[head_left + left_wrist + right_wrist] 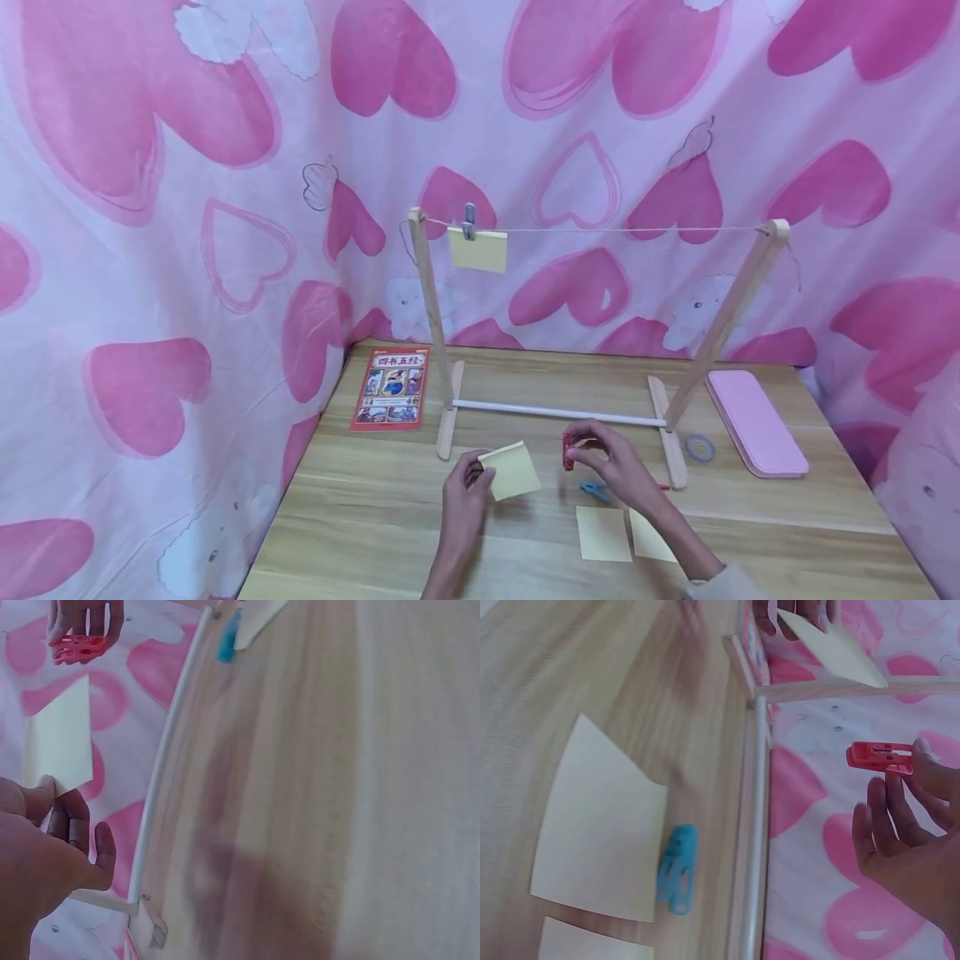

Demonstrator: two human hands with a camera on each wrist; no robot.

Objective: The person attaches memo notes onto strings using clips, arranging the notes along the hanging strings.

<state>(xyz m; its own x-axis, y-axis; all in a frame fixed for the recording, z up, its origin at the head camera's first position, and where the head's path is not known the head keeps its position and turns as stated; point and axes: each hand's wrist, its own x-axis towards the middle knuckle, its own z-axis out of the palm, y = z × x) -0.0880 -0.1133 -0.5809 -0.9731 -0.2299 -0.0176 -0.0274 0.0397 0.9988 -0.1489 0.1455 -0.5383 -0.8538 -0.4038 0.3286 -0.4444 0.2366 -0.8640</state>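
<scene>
Yellow notes [513, 473], four, left hand [465, 497] pinching one, right hand [613, 460] pinching one red clip [567, 452]

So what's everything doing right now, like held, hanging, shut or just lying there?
Yellow note, pinched in the left hand
Red clip, pinched in the right hand, clamping no paper
String, stretched tight
Hanging note, clipped to the string
Gray clip, clamped on that note
Blue clip, lying on the table
Loose notes, two, lying on the table
Wooden stand, standing upright
Book, closed, cover up
Pink case, closed
Gray ring, lying flat
</scene>
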